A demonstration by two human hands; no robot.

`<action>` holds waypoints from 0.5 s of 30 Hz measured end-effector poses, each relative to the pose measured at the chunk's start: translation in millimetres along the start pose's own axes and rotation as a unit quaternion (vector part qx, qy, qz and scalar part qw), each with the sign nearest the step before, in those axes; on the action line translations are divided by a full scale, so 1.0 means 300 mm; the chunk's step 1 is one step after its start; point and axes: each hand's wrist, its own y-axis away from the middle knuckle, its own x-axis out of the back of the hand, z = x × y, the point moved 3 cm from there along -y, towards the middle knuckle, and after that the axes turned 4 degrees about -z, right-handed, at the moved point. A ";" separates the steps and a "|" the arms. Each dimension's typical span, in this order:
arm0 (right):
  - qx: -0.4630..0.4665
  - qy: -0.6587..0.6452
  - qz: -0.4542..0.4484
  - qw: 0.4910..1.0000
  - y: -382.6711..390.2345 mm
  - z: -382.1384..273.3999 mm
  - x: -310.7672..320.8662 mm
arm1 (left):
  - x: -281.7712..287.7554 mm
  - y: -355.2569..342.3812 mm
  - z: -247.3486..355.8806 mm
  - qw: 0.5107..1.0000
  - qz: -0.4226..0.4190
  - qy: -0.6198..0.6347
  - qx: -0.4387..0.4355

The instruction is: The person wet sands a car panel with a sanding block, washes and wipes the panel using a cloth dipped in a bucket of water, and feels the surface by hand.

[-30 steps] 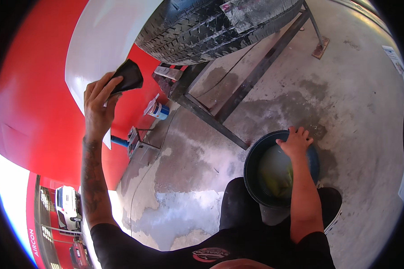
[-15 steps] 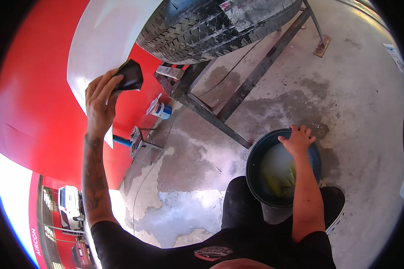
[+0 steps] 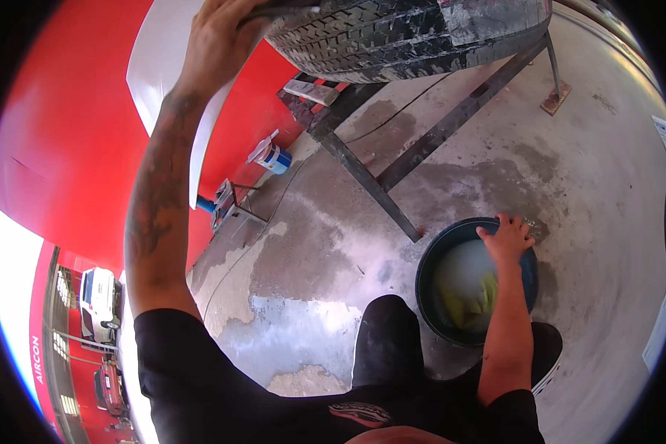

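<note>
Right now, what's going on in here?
A person is crouched on a stained concrete floor. The left hand is raised against a tyre lying on a metal stand, holding something dark that is mostly hidden. The right hand rests on the rim of a dark tub with cloudy water and a yellow cloth.

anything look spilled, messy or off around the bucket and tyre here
Nothing is clearly spilled. The concrete floor shows dark stains and pale patches beside the bucket, which holds cloudy water and a yellow cloth. The tyre on its metal stand has smeared grey patches. The right hand rests on the bucket's rim.
</note>
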 end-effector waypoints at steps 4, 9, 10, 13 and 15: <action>0.014 -0.001 -0.004 1.000 0.009 0.000 0.006 | 0.171 0.554 0.143 0.987 -0.079 -0.005 0.138; 0.027 0.003 -0.017 0.999 0.012 -0.002 0.019 | 0.254 0.789 0.209 0.974 -0.081 -0.011 0.210; 0.022 0.003 -0.022 1.000 0.011 -0.004 0.020 | 0.242 0.740 0.189 0.982 -0.069 -0.007 0.178; 0.015 0.002 -0.027 1.000 0.009 -0.008 0.016 | 0.164 0.478 0.011 0.981 -0.036 -0.026 0.187; 0.011 0.003 -0.027 1.000 0.010 -0.008 0.007 | 0.117 0.261 -0.112 0.987 0.007 -0.043 0.153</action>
